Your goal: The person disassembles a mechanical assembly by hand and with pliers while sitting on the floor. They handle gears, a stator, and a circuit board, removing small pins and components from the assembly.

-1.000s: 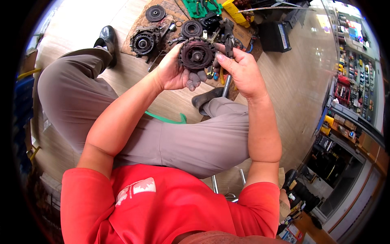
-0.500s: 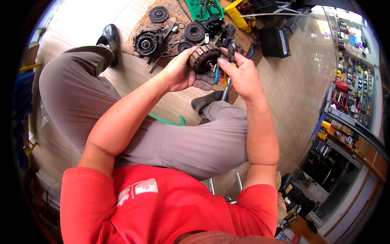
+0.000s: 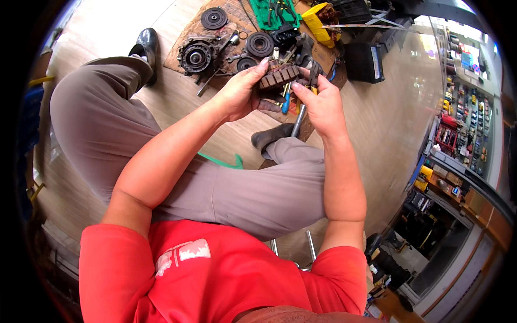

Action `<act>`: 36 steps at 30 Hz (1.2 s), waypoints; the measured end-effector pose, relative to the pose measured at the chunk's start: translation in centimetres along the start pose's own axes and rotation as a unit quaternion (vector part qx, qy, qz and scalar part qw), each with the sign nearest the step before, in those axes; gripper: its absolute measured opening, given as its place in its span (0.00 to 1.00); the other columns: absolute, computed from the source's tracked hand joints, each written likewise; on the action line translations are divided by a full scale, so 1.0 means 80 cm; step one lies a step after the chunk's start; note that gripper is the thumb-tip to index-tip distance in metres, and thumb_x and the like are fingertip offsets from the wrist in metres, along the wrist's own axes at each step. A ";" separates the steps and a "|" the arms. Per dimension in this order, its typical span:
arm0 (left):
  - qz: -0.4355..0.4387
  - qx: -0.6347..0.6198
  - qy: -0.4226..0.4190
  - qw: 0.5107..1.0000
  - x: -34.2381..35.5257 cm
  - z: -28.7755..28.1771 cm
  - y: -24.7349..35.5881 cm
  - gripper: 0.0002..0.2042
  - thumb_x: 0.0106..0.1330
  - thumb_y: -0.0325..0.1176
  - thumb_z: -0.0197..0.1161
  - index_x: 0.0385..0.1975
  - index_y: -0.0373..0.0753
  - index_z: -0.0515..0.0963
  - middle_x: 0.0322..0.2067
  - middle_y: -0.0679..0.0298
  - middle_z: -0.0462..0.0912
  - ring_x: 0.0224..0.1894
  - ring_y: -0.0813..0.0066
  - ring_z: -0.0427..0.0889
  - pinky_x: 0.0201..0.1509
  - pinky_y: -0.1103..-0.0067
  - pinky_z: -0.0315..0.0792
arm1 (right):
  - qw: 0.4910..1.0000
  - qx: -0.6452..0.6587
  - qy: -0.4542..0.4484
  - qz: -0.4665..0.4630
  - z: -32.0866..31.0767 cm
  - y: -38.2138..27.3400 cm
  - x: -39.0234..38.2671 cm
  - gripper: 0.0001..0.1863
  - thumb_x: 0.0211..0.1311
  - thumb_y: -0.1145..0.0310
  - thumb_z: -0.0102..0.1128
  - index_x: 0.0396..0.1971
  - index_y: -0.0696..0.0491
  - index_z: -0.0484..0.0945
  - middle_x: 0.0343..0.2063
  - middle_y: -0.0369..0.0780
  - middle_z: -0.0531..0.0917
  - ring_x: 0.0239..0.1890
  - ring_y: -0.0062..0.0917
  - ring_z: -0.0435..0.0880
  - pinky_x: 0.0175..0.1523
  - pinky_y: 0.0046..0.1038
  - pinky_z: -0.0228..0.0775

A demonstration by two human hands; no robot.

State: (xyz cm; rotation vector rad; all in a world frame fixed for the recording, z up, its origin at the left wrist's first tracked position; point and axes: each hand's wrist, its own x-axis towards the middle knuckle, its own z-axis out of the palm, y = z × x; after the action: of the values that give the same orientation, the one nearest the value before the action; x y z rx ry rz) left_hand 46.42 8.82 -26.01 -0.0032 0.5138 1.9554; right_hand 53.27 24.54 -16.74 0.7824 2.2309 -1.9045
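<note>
My left hand [image 3: 245, 91], its fingertips darkly grimed, grips a round, dirty metal part [image 3: 277, 77] with a segmented rim, tilted so that its edge shows. My right hand [image 3: 319, 102] is closed on dark pliers [image 3: 314, 74] with a yellow handle, beside the part's right side; whether the jaws touch it I cannot tell. Below them lie a blue-handled screwdriver [image 3: 285, 104] and a metal bar [image 3: 299, 121]. Behind, on cardboard [image 3: 177, 56], are a round housing [image 3: 195, 58], dark pulley-like discs [image 3: 260, 44] and scattered tools.
An open green tool case [image 3: 272, 12], a yellow tray [image 3: 315, 24] and a black battery [image 3: 363, 63] stand at the back. My bent legs [image 3: 107, 124] frame the work. A green strip [image 3: 226, 161] lies by them. Stocked shelves [image 3: 463, 124] line the right.
The round part in my left hand has tilted from face-up to edge-on, its segmented rim now toward me. My right hand has shifted slightly right and down with the pliers.
</note>
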 end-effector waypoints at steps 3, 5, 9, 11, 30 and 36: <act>0.023 0.004 -0.002 1.000 0.001 -0.004 0.002 0.26 0.70 0.52 0.51 0.60 0.41 0.66 0.52 0.61 0.77 0.52 0.65 0.79 0.45 0.65 0.79 | 1.000 0.014 0.005 0.014 0.001 0.001 0.001 0.19 0.60 0.79 0.59 0.53 0.63 0.73 0.43 0.38 0.82 0.42 0.17 0.79 0.50 0.21 0.72; 0.039 0.001 0.008 0.999 0.001 -0.003 0.003 0.26 0.70 0.49 0.55 0.61 0.40 0.64 0.53 0.61 0.76 0.52 0.65 0.79 0.46 0.66 0.79 | 1.000 0.026 0.004 0.010 -0.001 0.008 0.004 0.21 0.61 0.80 0.58 0.55 0.62 0.72 0.44 0.38 0.81 0.42 0.17 0.80 0.50 0.21 0.72; 0.059 0.000 0.036 0.998 0.000 0.000 0.004 0.28 0.68 0.43 0.60 0.63 0.39 0.61 0.55 0.61 0.75 0.52 0.66 0.79 0.47 0.67 0.79 | 0.997 0.070 -0.016 0.033 -0.004 0.014 0.009 0.22 0.61 0.80 0.56 0.56 0.61 0.71 0.44 0.37 0.81 0.41 0.17 0.80 0.48 0.21 0.73; 0.064 0.005 0.041 0.997 0.001 -0.001 0.005 0.29 0.67 0.42 0.61 0.64 0.38 0.60 0.55 0.60 0.74 0.53 0.67 0.78 0.48 0.67 0.79 | 0.995 0.089 -0.019 0.046 -0.003 0.014 0.008 0.22 0.61 0.80 0.56 0.57 0.61 0.71 0.43 0.37 0.81 0.40 0.16 0.80 0.46 0.21 0.74; 0.099 0.008 0.031 0.995 0.005 -0.014 0.015 0.23 0.65 0.36 0.64 0.56 0.34 0.68 0.50 0.59 0.78 0.49 0.70 0.80 0.51 0.69 0.78 | 0.996 0.066 -0.027 0.048 0.002 0.012 0.007 0.20 0.60 0.79 0.55 0.54 0.60 0.73 0.38 0.36 0.82 0.35 0.16 0.80 0.42 0.22 0.74; 0.092 -0.051 0.022 0.994 0.007 -0.018 0.014 0.22 0.65 0.36 0.64 0.57 0.37 0.69 0.51 0.61 0.78 0.53 0.68 0.78 0.57 0.63 0.74 | 0.996 0.058 -0.031 0.053 -0.022 0.002 0.002 0.21 0.60 0.77 0.54 0.55 0.62 0.70 0.38 0.40 0.81 0.35 0.22 0.81 0.42 0.27 0.76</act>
State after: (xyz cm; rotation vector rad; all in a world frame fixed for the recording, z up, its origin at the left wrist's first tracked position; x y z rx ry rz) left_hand 44.85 8.39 -27.02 -0.0670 0.4552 2.1639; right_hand 53.64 26.29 -16.58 0.8276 2.0165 -1.9946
